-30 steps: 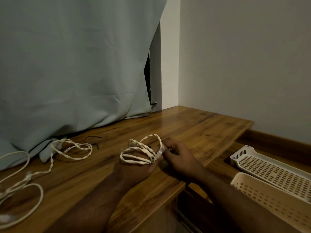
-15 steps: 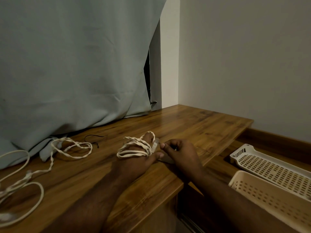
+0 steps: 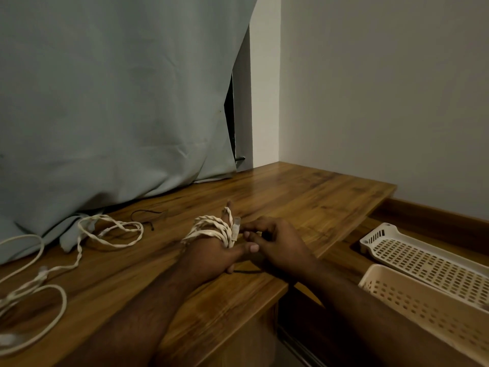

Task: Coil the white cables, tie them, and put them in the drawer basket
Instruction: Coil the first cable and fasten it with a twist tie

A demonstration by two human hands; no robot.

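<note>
White cable (image 3: 211, 230) sits wound around the left hand (image 3: 211, 256) fingers; the right hand (image 3: 272, 242) pinches its plug end just beside. Coiling looks nearly finished; tying comes next, with the loops kept together.

The desk (image 3: 304, 197) is glossy grained wood; the curtain (image 3: 105, 102) soft matt cloth; the twisted white cable (image 3: 209, 227) matt; both perforated baskets (image 3: 423, 263) smooth plastic.
</note>
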